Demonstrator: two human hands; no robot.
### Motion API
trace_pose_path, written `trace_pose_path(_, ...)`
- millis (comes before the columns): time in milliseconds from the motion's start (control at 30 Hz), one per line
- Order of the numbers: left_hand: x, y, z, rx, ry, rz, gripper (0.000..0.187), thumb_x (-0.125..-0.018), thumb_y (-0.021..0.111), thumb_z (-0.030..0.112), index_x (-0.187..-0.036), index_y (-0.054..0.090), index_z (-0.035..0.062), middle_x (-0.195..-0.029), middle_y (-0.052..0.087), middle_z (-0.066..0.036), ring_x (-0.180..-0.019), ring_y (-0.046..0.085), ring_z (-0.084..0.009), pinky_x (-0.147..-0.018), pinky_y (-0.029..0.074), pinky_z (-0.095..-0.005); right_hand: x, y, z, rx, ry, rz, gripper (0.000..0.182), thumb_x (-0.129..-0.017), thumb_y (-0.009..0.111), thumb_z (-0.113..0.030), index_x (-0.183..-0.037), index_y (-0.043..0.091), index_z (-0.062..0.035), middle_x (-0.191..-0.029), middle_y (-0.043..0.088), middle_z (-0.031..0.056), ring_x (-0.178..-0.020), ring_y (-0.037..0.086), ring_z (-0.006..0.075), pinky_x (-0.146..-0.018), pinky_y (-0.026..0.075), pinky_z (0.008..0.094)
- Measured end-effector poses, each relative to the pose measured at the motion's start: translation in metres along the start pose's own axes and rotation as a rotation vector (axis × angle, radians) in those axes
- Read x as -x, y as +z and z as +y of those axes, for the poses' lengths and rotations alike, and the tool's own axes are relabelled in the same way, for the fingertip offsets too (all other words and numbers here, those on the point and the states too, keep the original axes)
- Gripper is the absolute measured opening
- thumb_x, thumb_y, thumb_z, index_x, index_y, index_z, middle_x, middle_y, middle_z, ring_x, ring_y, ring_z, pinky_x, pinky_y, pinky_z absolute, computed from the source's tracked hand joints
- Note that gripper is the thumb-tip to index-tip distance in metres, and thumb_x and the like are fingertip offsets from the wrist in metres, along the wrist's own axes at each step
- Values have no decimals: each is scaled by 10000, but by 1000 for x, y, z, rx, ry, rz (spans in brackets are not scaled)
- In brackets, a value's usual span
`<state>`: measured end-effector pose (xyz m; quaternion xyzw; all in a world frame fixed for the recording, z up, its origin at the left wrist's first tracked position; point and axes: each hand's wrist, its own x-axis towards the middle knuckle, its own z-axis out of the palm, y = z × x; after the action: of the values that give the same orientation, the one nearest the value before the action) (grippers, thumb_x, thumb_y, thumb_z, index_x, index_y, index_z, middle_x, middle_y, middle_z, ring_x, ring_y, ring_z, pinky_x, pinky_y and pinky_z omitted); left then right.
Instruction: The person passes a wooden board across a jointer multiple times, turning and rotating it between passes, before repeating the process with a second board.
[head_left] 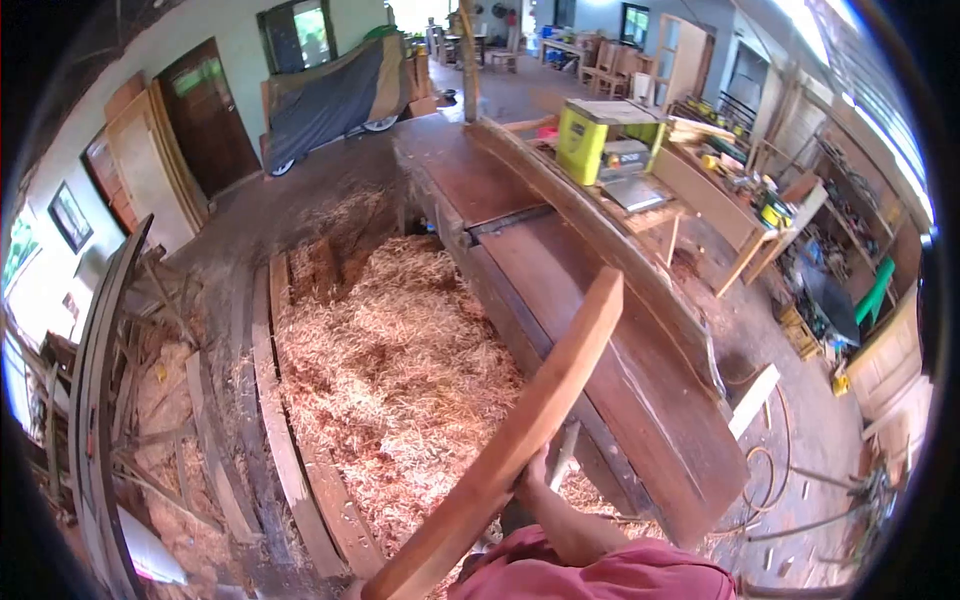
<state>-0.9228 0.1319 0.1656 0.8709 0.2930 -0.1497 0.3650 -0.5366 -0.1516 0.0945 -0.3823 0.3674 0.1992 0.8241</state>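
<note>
A long reddish-brown wooden board (510,440) slants across the front of the view, its far end raised over the machine bed. My right hand (532,476) grips the board's underside near its middle; the board hides some of the fingers. The board's near end runs to the bottom edge, and my left hand cannot be made out there. Beneath the far end lies a long jointer (560,275) with a brown, flat bed. Along its right side stands a long wooden fence (600,235).
A deep heap of wood shavings (410,340) covers the floor left of the jointer. Long boards (95,400) lean at the far left. A green thickness planer (590,145) stands behind the fence. A hose (770,470) coils on the right floor.
</note>
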Motion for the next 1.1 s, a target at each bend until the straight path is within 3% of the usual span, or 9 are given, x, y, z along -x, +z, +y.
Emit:
trace_pose_path(233, -13, 37, 51, 517, 46, -179, 773, -801, 885, 262, -1442, 533, 12, -1315, 658, -199, -1154, 663, -318, -956, 561, -428, -25, -64, -26, 648, -417, 148, 845, -921, 712, -487, -1516, 404, 27, -1340, 634, 240, -1227, 634, 366, -1027, 500, 475)
trace_pose_path(367, -8, 125, 84, 197, 229, -153, 619, -900, 801, 341, -1367, 588, -5, -1163, 705, -182, -1090, 688, -314, -811, 609, -380, 39, -130, -55, 978, -688, -76, 865, -892, 769, -379, -1550, 359, 6, -1318, 638, 232, -1219, 635, 327, -1034, 505, 428)
trace_pose_path(533, 47, 312, 150, 1134, -87, -450, 764, -871, 845, 137, -1497, 425, 12, -1293, 641, -156, -1060, 700, -253, -882, 622, -354, 120, -278, -59, 1124, -926, -175, 877, -861, 813, -346, -1541, 365, -18, -1254, 684, 213, -1127, 691, 325, -977, 546, 419)
trace_pose_path(667, 111, 412, 203, 1110, -65, -456, 791, -867, 836, 67, -1524, 397, 50, -1333, 615, -122, -1116, 668, -228, -916, 606, -361, 157, -404, -78, 1014, -252, 28, 735, -880, 827, -402, -1388, 536, 42, -1150, 752, 124, -971, 734, 195, -798, 596, 333)
trace_pose_path(800, 136, 422, 156, 1121, -26, -495, 649, -901, 795, 80, -1469, 482, 57, -1304, 642, -113, -1161, 652, -254, -904, 615, -415, 176, -446, -42, 819, -177, -192, 590, -918, 793, -401, -1296, 647, 29, -1133, 761, 125, -962, 736, 190, -846, 591, 340)
trace_pose_path(867, 165, 370, 152, 1212, -370, -484, 504, -955, 706, 96, -1430, 538, 81, -1298, 661, -140, -1184, 662, -321, -956, 611, -477, 162, -464, 20, 1085, -108, -113, 1036, -754, 817, -684, -1419, 526, 55, -1273, 695, 241, -1172, 687, 349, -1019, 533, 421)
trace_pose_path(900, 161, 381, 105, 1360, -467, -491, 432, -1005, 640, 214, -1405, 556, 72, -1281, 673, -147, -1204, 657, -346, -911, 623, -519, 248, -391, -30, 1283, -10, -124, 815, -875, 792, -541, -1385, 567, 53, -1280, 696, 202, -1201, 658, 276, -1045, 506, 395)
trace_pose_path(1000, 180, 371, 70, 1639, -571, -226, 458, -1003, 637, 335, -1359, 581, 52, -1191, 679, -151, -1076, 672, -336, -831, 619, -506, 174, -424, 82, 1016, -66, -960, 868, -928, 690, -605, -1460, 496, 53, -1372, 632, 236, -1279, 597, 351, -1125, 433, 436)
trace_pose_path(1100, 178, 355, 46, 1711, -630, 74, 445, -977, 693, 326, -1305, 611, 37, -1048, 691, -154, -927, 677, -357, -747, 609, -486, 180, -368, 58, 1740, -44, -1432, 904, -920, 638, -673, -1479, 499, 25, -1414, 601, 263, -1339, 555, 396, -1161, 394, 438)
